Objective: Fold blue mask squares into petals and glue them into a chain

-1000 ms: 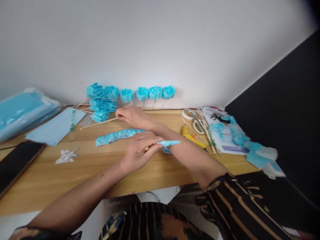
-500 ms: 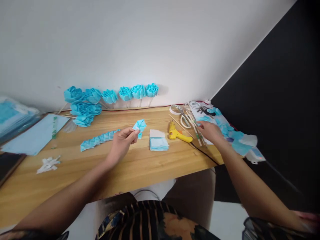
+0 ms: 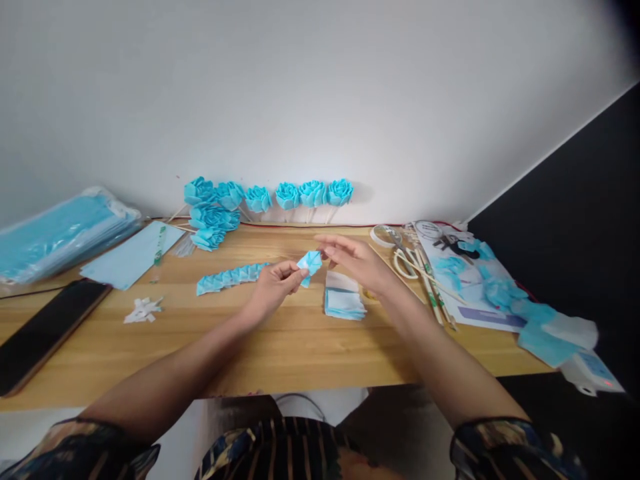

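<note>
Between the thumb and fingers of my left hand [image 3: 280, 283] is a small folded light-blue fabric piece [image 3: 310, 262], held above the middle of the table. My right hand [image 3: 353, 260] comes in from the right, its fingers stretched out at the edge of that piece; whether they touch it I cannot tell. Under my right hand lies a stack of blue and white fabric squares [image 3: 345, 305]. A row of folded blue pieces [image 3: 227, 277] runs along the wood to the left of my left hand. My right hand and forearm mostly hide the yellow glue gun.
Blue fabric flowers [image 3: 313, 193] on sticks lean along the wall. Scissors [image 3: 405, 262], clear tape [image 3: 385, 235] and wooden sticks [image 3: 434, 293] lie at right, beside blue scraps [image 3: 500, 287]. At left are a phone [image 3: 50, 330], white strips [image 3: 143, 311] and a plastic-wrapped blue pack [image 3: 70, 230].
My right hand has left the sticks and scissors at the right and moved left to the folded piece. My left hand still holds that piece. The view has shifted left.
</note>
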{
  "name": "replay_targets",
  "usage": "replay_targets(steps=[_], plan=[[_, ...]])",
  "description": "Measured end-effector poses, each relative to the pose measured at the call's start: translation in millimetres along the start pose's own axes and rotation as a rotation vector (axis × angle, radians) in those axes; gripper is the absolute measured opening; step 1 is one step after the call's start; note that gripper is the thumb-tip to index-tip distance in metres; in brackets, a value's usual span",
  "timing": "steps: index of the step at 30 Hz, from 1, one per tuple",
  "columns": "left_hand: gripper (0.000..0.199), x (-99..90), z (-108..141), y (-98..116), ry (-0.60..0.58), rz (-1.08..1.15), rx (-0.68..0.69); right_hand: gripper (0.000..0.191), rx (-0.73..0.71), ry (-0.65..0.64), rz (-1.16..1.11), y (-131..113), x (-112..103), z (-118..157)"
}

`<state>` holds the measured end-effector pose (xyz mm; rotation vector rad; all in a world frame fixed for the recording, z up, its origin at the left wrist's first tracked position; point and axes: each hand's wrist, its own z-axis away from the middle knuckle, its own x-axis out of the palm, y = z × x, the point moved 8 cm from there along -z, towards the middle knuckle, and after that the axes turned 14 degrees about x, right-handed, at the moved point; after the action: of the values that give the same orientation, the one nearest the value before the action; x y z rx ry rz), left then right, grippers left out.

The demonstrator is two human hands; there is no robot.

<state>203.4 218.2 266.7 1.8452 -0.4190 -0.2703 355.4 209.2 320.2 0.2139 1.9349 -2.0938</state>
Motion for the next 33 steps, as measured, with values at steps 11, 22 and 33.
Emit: replay_targets(steps=[11,22,33], plan=[[0.033,1.8,-3,-2,-0.051,-0.058,-0.014,0.043,-0.010,-0.169,0.005,12,21,-14],[0.031,5.5,-3,-4,-0.089,-0.090,-0.067,0.048,-0.043,-0.169,0.049,13,26,-16],[0.035,-11.2,-7,-11,0.074,-0.032,-0.057,0.050,-0.043,-0.079,-0.042,23,2,-12]])
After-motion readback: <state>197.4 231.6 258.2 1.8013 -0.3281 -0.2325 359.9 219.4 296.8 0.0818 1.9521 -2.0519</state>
